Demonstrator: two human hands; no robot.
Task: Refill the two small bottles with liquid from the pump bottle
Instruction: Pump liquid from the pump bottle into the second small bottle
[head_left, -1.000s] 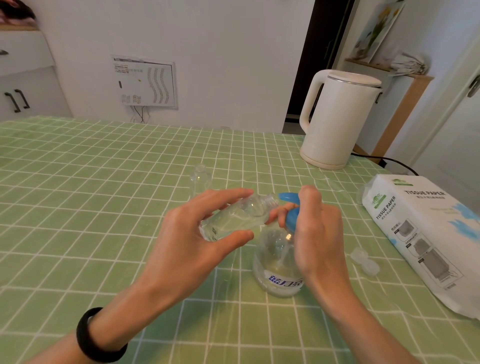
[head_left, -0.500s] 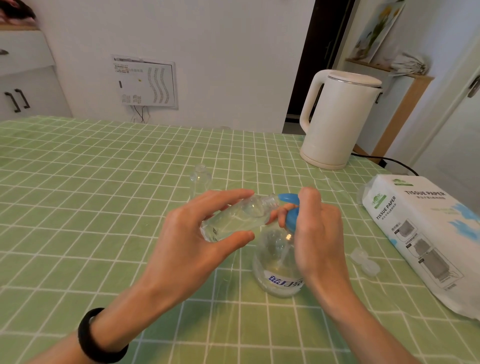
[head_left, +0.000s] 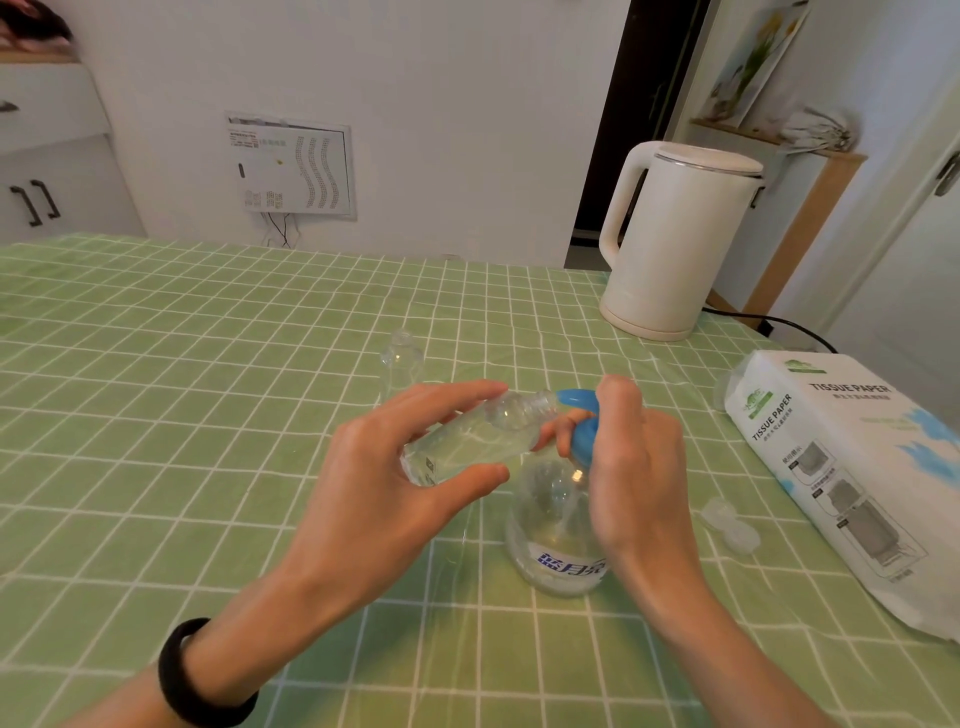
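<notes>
My left hand (head_left: 384, 483) grips a small clear bottle (head_left: 478, 441) tilted almost flat, its open neck touching the blue nozzle of the pump bottle (head_left: 558, 530). The pump bottle is clear with a blue pump head and stands on the green checked tablecloth. My right hand (head_left: 634, 467) curls over the pump head, one finger on top and the thumb beside the collar. A second small clear bottle (head_left: 401, 364) stands upright farther back, without a cap. A clear cap (head_left: 730, 525) lies to the right of the pump bottle.
A white electric kettle (head_left: 675, 244) stands at the back right, its cord trailing off the table. A tissue paper pack (head_left: 852, 467) lies along the right edge. The green tablecloth (head_left: 156, 415) stretches left and back to the wall.
</notes>
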